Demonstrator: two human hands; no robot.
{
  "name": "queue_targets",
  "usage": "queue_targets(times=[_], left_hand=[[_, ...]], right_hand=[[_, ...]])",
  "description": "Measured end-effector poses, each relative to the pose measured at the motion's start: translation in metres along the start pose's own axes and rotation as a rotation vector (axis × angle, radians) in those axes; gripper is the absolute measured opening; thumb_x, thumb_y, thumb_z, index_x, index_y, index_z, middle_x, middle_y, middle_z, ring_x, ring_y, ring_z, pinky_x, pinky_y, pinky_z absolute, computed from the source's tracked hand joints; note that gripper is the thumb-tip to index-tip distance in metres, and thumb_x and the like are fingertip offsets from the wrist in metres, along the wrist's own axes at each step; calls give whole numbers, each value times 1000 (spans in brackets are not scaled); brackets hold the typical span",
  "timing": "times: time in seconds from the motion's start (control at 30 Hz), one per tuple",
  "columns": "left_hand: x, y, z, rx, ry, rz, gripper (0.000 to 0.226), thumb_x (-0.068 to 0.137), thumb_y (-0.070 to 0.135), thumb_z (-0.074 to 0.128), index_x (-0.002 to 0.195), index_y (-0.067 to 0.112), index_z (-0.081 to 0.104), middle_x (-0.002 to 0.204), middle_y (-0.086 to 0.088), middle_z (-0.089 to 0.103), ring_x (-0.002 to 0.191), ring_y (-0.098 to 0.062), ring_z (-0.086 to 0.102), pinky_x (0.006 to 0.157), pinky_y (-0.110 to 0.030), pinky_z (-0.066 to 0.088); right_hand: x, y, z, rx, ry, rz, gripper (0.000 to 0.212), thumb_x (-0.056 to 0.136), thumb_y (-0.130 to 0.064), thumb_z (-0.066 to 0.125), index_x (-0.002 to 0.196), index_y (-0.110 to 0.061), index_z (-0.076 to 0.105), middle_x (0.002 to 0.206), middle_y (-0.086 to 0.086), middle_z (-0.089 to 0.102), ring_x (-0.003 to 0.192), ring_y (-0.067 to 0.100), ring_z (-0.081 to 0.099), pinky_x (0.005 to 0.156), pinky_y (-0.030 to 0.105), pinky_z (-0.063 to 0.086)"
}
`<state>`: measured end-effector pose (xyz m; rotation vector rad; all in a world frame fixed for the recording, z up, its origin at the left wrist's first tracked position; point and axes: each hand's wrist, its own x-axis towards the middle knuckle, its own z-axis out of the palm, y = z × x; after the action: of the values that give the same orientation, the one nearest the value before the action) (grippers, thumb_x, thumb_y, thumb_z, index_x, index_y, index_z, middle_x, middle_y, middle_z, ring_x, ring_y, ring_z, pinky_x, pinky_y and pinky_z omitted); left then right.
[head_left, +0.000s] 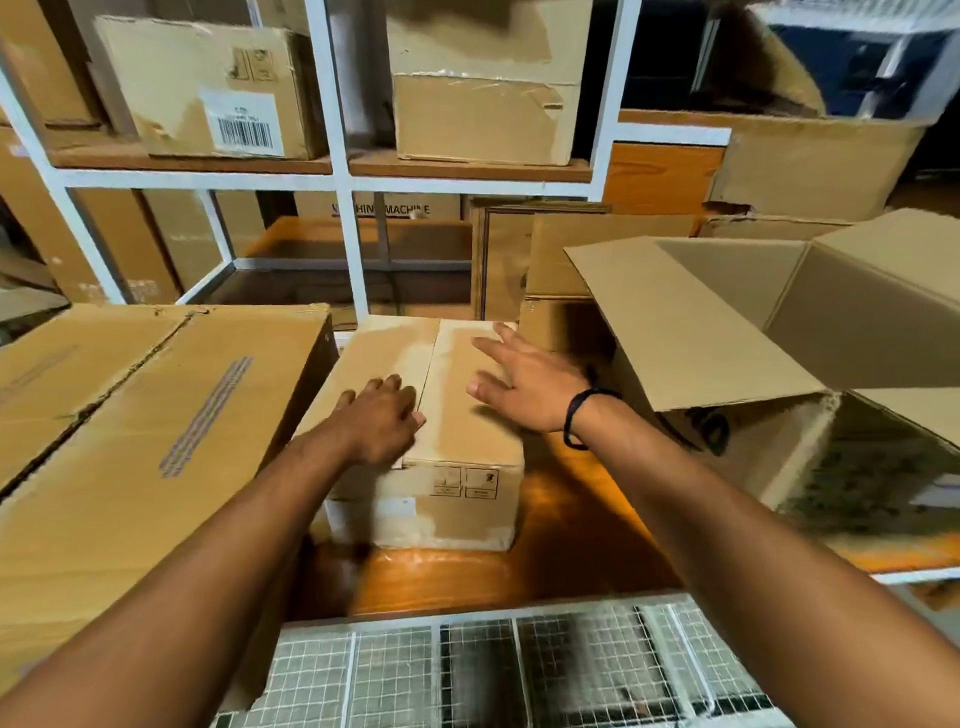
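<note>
A small closed cardboard box (457, 426) sits on an orange wooden shelf (519, 577) in the middle of the view. My left hand (382, 423) lies flat on the box's left top flap, fingers pointing away from me. My right hand (524, 382), a dark band on its wrist, hovers over the box's right top flap with fingers spread and straight; whether it touches the cardboard is unclear. Neither hand holds anything.
A large taped box (130, 426) stands close on the left. An open box (779, 338) with raised flaps stands on the right. White shelving (343, 171) behind carries more cartons. A wire-mesh panel (519, 670) lies below the shelf edge.
</note>
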<state>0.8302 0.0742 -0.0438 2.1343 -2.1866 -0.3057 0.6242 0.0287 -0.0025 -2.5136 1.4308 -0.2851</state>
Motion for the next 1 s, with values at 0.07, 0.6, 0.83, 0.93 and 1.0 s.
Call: queue_targets(times=[0.07,0.6,0.83,0.93,1.0], left_hand=[[2,0,-2,26,-51,21,48,101,36,29,148,26,27,159,-9,13,145,-30,11,115,-52,11],[2,-2,-2,-33,-59,-9,47,100,41,31,147,41,24,161,0,5,148,-19,0,118,-45,1],[-2,17,6,39,-40,3,57,93,62,26,146,44,22,161,0,5,148,-19,0,116,-52,-1],[-3,23,3,40,-43,46,76,81,78,26,148,42,17,161,0,2,148,-20,-5,115,-53,-5],[-4,21,-2,27,-148,87,103,62,92,31,149,42,6,160,1,-7,146,-19,-13,116,-53,-9]], right_hand=[[8,7,17,-24,-36,29,67,90,-60,44,149,-37,22,162,-4,3,146,26,14,116,45,22],[15,36,60,202,-125,74,69,90,-64,40,150,-36,19,161,-3,-5,148,23,4,117,47,19],[15,58,40,132,-177,35,66,91,-62,42,149,-38,23,161,-3,0,148,23,5,119,44,14],[10,55,31,-11,-146,0,62,92,-61,39,148,-39,25,162,-1,4,148,25,3,119,46,9],[2,44,27,-64,-82,-82,62,92,-61,39,148,-39,25,161,-3,5,148,22,3,119,46,6]])
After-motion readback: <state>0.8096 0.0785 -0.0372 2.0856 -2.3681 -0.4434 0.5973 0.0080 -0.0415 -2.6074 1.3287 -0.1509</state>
